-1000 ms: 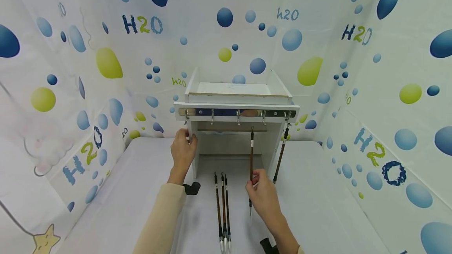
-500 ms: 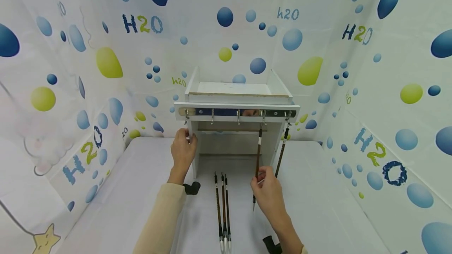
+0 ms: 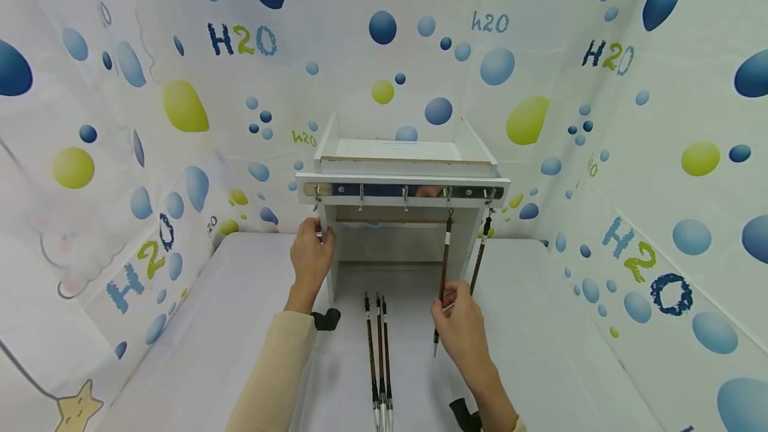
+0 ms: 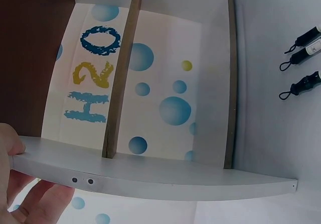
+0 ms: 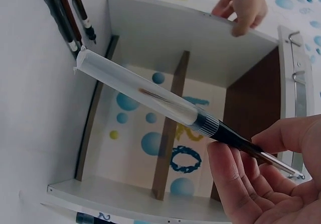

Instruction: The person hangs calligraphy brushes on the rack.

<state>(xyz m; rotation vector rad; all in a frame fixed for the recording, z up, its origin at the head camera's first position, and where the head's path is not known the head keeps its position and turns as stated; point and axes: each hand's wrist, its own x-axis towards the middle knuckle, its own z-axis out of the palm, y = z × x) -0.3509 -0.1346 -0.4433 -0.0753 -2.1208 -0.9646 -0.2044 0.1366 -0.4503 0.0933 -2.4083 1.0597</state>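
My right hand (image 3: 463, 325) pinches a brown calligraphy brush (image 3: 447, 252) held nearly upright, tip down. Its top loop is at the fourth hook (image 3: 449, 197) of the rack's metal rail; whether it has caught there cannot be told. A clear cap (image 5: 135, 86) covers the bristles in the right wrist view. At the fifth hook another brush (image 3: 480, 252) hangs. My left hand (image 3: 311, 259) grips the left side panel (image 4: 150, 176) of the white rack (image 3: 402, 169), thumb inside and fingers outside in the left wrist view.
Three brushes (image 3: 379, 352) lie side by side on the white table (image 3: 240, 352), loops toward the rack. Three hooks left of the fourth, such as the middle hook (image 3: 405, 199), bear nothing. Patterned sheets (image 3: 336, 32) enclose the back and sides.
My right hand has moved to the right and slightly up with the brush, bringing its loop from left of the fourth hook to that hook. The left hand has stayed in place.
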